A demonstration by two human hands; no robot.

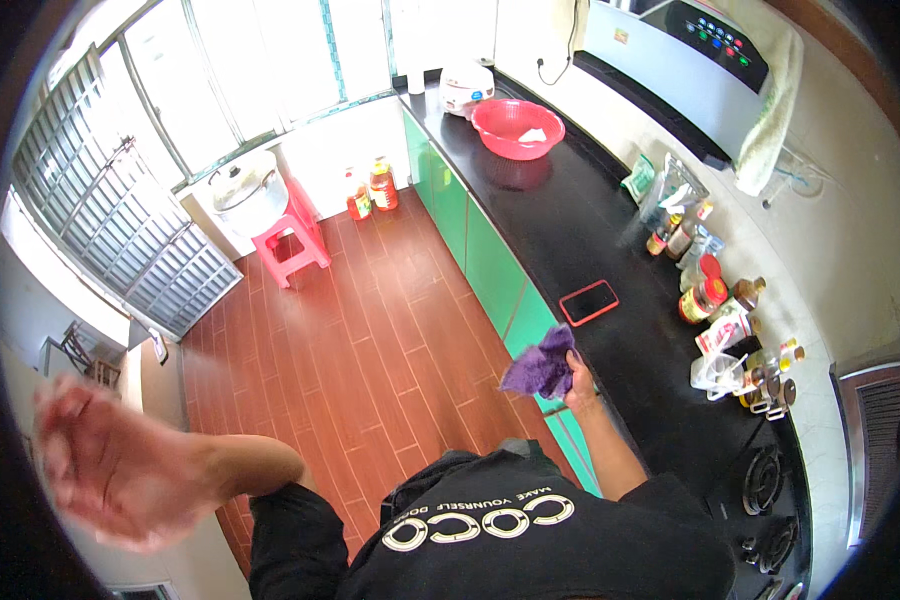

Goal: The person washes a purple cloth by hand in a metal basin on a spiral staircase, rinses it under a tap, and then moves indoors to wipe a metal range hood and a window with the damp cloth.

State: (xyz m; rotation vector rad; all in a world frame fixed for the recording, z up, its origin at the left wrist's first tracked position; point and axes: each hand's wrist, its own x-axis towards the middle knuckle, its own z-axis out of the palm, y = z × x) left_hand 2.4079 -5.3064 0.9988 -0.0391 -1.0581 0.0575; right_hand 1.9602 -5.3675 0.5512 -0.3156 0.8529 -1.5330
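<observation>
My right hand (581,381) grips a bunched purple cloth (541,366) beside the front edge of the black countertop (570,225). The cloth hangs over the edge, above the floor and the green cabinet fronts. Just beyond it, a phone-like dark slab with a red rim (589,302) lies flat on the counter. My left hand (112,465) is raised at the far left, blurred and close to the camera, palm showing, with nothing seen in it.
Sauce bottles and jars (703,298) line the wall side. A pink plastic basket (517,129) and a rice cooker (466,88) stand at the counter's far end, gas burners (763,480) at the near end. A pink stool (294,244) bears a large lidded pot (249,196).
</observation>
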